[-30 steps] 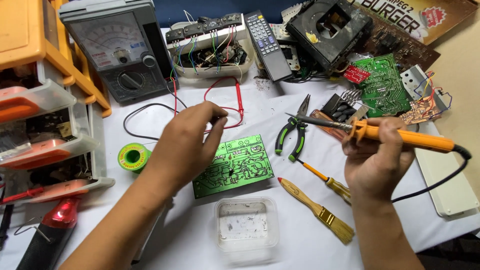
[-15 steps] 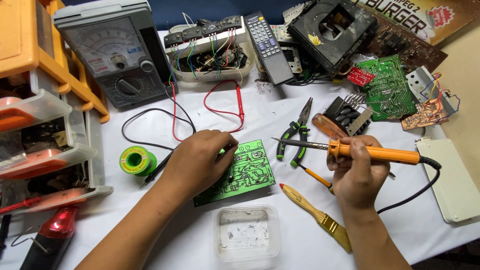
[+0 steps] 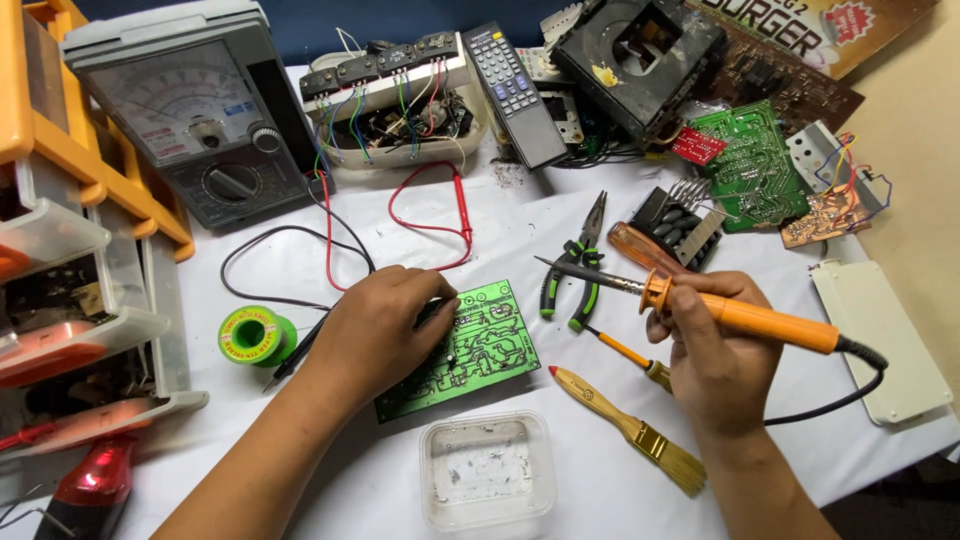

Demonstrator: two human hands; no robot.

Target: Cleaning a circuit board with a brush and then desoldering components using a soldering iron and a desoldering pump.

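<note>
While pressed flat on the green circuit board (image 3: 480,345) at mid-table (image 3: 420,230), left hand (image 3: 375,325) lies half-curled over its left edge, fingertips on the board. Right hand (image 3: 715,355) wrapped shut around an orange soldering iron (image 3: 740,315), tip raised just right of the board. Nearby: green-handled pliers (image 3: 575,275), paintbrush (image 3: 630,425), solder spool (image 3: 255,335), analog multimeter (image 3: 195,115) with red and black leads. Below the board, a clear plastic tub (image 3: 485,475) holding only specks. Board's left part hidden under the hand; storage drawers (image 3: 70,250) cut off at left.
</note>
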